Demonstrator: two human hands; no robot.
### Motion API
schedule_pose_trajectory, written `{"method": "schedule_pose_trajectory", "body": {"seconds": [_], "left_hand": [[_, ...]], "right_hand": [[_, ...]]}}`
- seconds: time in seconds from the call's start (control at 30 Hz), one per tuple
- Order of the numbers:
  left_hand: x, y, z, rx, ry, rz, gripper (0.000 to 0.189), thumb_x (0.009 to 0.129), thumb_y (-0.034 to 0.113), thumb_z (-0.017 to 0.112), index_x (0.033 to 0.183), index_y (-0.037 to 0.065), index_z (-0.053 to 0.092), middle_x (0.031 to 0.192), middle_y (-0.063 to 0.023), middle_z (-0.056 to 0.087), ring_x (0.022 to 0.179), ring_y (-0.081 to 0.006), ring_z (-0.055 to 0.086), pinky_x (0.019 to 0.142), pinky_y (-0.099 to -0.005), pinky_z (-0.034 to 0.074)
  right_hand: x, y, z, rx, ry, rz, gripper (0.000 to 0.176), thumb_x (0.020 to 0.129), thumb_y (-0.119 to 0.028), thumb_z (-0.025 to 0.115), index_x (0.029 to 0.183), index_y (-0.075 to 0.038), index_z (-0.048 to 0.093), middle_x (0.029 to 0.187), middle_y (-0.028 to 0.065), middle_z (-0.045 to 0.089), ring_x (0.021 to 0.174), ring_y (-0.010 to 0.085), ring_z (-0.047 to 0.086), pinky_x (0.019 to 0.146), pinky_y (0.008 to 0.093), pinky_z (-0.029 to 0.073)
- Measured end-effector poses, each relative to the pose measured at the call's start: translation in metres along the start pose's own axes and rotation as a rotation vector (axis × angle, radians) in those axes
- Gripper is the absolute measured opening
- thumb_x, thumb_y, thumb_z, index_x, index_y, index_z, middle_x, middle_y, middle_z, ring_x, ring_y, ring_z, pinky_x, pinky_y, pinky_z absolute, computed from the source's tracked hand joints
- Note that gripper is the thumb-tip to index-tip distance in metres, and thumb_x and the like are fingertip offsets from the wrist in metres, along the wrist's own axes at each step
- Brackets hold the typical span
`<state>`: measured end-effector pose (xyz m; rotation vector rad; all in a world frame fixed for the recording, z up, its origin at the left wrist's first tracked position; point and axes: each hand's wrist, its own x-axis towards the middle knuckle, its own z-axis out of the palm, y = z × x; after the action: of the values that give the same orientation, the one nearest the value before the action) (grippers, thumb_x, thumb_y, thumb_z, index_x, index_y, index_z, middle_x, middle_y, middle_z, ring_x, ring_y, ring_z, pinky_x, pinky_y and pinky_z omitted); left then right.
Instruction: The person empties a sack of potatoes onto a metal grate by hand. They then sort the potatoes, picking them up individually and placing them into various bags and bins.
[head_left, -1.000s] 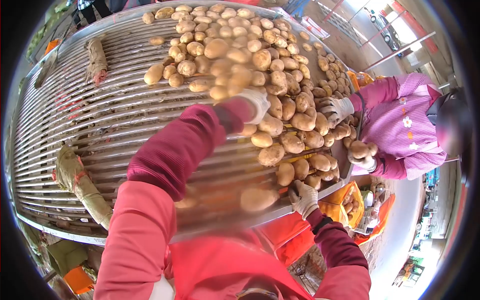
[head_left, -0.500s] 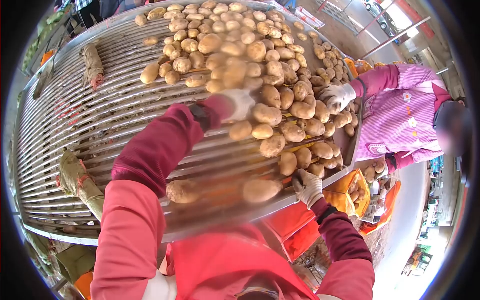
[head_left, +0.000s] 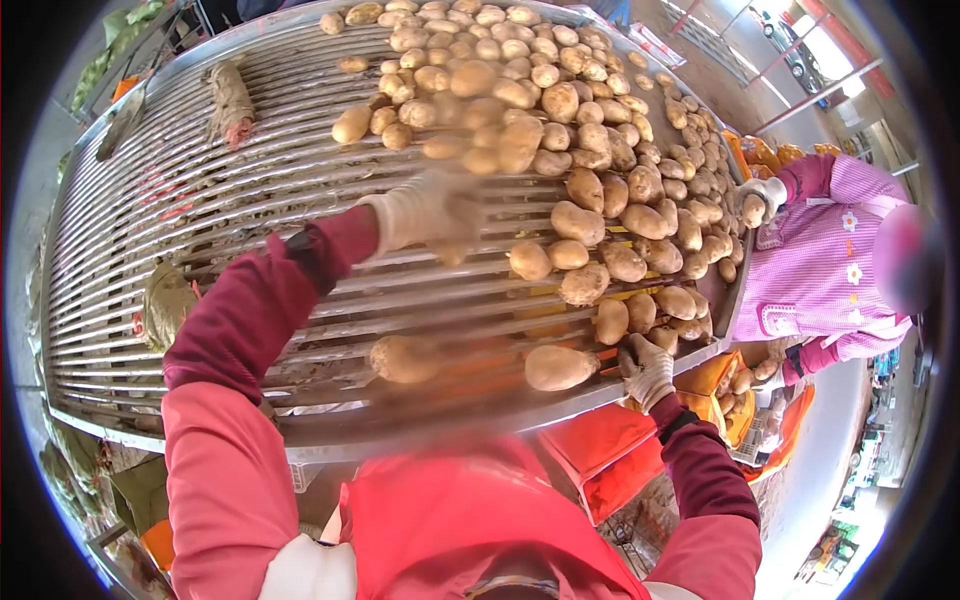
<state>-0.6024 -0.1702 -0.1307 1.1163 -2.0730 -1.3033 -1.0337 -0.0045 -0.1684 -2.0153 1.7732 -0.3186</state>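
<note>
My left hand (head_left: 425, 212), in a pale work glove, is over the slatted metal table (head_left: 250, 215). Motion blurs it, but its fingers look spread and no potato shows in them. To its right lie several loose potatoes (head_left: 577, 222). My right hand (head_left: 648, 372), gloved too, is at the near right rim with its fingers curled, close to some potatoes (head_left: 640, 312); what they hold is largely hidden. Nearer to me, one long potato (head_left: 560, 368) and another potato (head_left: 402, 358) rest on the bars.
A big heap of potatoes (head_left: 590, 110) covers the far right. A co-worker in a pink checked smock (head_left: 815, 265) holds a potato (head_left: 753, 208) at the right edge. Rolled sacks (head_left: 232, 100) lie on the left bars. Orange bags (head_left: 612, 445) hang below the near rim.
My left hand has moved left and slightly down, away from the potatoes. The view has shifted, while my right hand stays by the rim. The co-worker's hand has drawn back with a potato.
</note>
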Motion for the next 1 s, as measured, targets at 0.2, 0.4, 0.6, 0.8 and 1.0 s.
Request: {"method": "schedule_pose_trajectory", "body": {"seconds": [0.2, 0.4, 0.6, 0.8, 1.0], "left_hand": [[-0.097, 0.041, -0.019, -0.733, 0.317, -0.313, 0.038, 0.084, 0.021, 0.081, 0.114, 0.006, 0.064, 0.101, -0.0039, 0.069, 0.090, -0.0140, 0.067, 0.080, -0.0295, 0.058], [-0.157, 0.065, 0.007, -1.127, 0.422, -0.221, 0.035, 0.092, 0.037, 0.070, 0.114, 0.011, 0.064, 0.105, -0.0041, 0.070, 0.090, -0.0144, 0.067, 0.066, -0.0289, 0.056], [-0.177, 0.096, 0.030, -1.312, 0.483, -0.206, 0.033, 0.094, 0.040, 0.067, 0.115, 0.014, 0.064, 0.108, -0.0034, 0.070, 0.093, -0.0162, 0.066, 0.064, -0.0297, 0.054], [-0.169, 0.109, 0.067, -1.152, 0.567, -0.262, 0.028, 0.095, 0.037, 0.065, 0.112, 0.014, 0.064, 0.108, -0.0040, 0.068, 0.097, -0.0179, 0.064, 0.066, -0.0310, 0.054], [-0.153, 0.121, 0.112, -1.503, 0.405, -0.266, 0.029, 0.095, 0.039, 0.065, 0.110, 0.015, 0.063, 0.109, -0.0033, 0.066, 0.097, -0.0146, 0.063, 0.062, -0.0270, 0.050]], "right_hand": [[-0.001, -0.003, -0.001, 0.050, -0.003, 0.062, 0.012, 0.087, -0.016, 0.062, 0.096, -0.008, 0.064, 0.079, 0.0198, 0.065, 0.078, 0.0423, 0.063, 0.068, 0.0454, 0.050], [0.001, 0.014, 0.007, 0.054, 0.014, -0.009, 0.008, 0.087, -0.006, 0.060, 0.094, -0.003, 0.062, 0.074, 0.0153, 0.063, 0.067, 0.0258, 0.058, 0.066, 0.0369, 0.048], [-0.001, 0.007, 0.005, 0.131, 0.006, 0.012, 0.005, 0.088, -0.002, 0.059, 0.093, -0.002, 0.061, 0.075, 0.0101, 0.060, 0.069, 0.0174, 0.051, 0.066, 0.0316, 0.046], [-0.002, 0.007, 0.012, 0.143, 0.109, -0.005, 0.004, 0.090, -0.006, 0.063, 0.090, -0.004, 0.059, 0.069, 0.0090, 0.057, 0.062, 0.0186, 0.052, 0.060, 0.0341, 0.045], [-0.006, 0.006, 0.014, 0.211, 0.319, -0.047, 0.013, 0.092, -0.016, 0.063, 0.096, -0.004, 0.064, 0.075, 0.0103, 0.062, 0.069, 0.0205, 0.060, 0.065, 0.0351, 0.050]]}}
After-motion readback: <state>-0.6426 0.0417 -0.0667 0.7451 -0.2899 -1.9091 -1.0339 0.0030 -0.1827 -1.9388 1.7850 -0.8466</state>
